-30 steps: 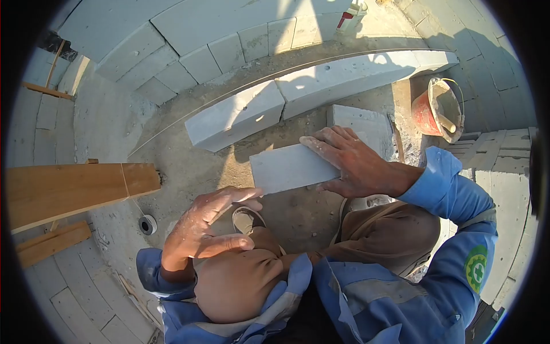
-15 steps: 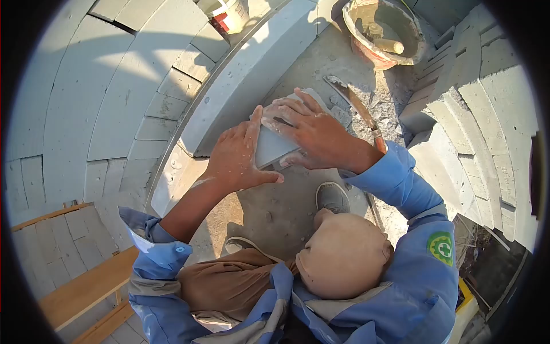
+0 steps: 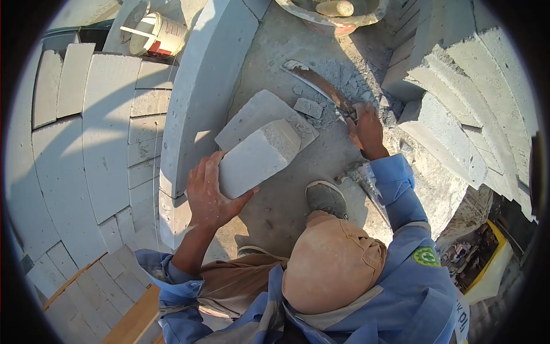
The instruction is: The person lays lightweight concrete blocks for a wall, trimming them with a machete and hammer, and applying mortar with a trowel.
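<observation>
My left hand [image 3: 211, 194] grips the near end of a pale lightweight concrete block [image 3: 252, 163], fingers along one side and thumb along the other. The block's far end is rough and rests on a flat slab [image 3: 246, 117] of the same material. Off to the right, my right hand [image 3: 368, 131] is closed around the handle end of a machete [image 3: 323, 86] with a brown, dust-caked blade. That handle is mostly hidden by my fingers. A small block offcut [image 3: 308, 108] lies beside the blade, among crumbs of rubble.
A long block wall [image 3: 203, 92] curves along the left. Stacked blocks [image 3: 452, 86] stand at right. A mortar tub [image 3: 338, 22] is at the top, a white bucket [image 3: 157, 35] upper left. Another metal tool [image 3: 372, 189] lies near my right forearm, close to my shoe [image 3: 326, 198].
My right hand has left the block and moved right onto the machete handle. My left hand stays at the block, which now shows fully over the slab. The view has shifted.
</observation>
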Motion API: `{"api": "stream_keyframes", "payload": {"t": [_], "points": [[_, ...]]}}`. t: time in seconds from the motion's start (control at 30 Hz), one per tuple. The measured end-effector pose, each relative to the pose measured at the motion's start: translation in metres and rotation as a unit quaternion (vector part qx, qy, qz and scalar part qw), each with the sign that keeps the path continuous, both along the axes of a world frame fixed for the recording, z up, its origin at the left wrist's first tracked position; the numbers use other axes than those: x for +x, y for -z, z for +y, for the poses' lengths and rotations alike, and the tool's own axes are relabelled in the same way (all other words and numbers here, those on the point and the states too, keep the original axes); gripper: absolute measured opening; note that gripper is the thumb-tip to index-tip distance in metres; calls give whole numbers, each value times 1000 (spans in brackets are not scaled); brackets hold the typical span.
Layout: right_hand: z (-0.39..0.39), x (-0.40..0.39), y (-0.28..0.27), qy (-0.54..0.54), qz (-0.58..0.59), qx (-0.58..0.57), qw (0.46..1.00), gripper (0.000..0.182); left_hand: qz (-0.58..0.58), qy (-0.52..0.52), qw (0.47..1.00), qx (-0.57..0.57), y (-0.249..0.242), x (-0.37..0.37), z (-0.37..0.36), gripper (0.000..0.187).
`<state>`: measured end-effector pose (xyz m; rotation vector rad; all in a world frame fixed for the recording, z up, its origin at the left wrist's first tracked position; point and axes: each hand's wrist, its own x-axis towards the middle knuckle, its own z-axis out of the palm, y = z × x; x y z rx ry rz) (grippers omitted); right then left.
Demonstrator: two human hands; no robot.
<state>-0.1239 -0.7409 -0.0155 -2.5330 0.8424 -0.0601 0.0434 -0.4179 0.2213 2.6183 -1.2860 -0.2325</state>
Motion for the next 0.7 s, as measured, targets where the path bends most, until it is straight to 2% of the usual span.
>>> {"api": "stream_keyframes", "payload": {"t": [0.13,0.2,0.23,0.3,0.33,0.4,0.43,0.5,0.7], "points": [[16,-11,-35,40,-67,69,995,38,18,-23,999,28,-2,0,-18,89],[33,-11,-65,122,-7,250,961,35,-5,-22,1000,19,0,1,-18,91],[41,-9,-85,125,-8,249,960,35,-6,-20,1000,19,0,1,-19,91],[59,-10,-120,131,-55,324,935,35,1,-41,998,43,0,0,-21,92],[69,-12,-125,135,-56,325,934,35,1,-37,998,44,0,0,-22,92],[89,-15,-133,65,-197,327,922,43,-4,-43,998,43,1,-1,-20,87],[97,-12,-136,68,-198,326,922,43,-4,-40,998,43,0,-1,-20,87],[110,-9,-139,-23,-303,280,911,45,-8,-44,998,36,0,-2,-21,87],[108,-2,-145,-49,-281,294,912,40,-10,-52,998,31,0,-7,-22,85]]}}
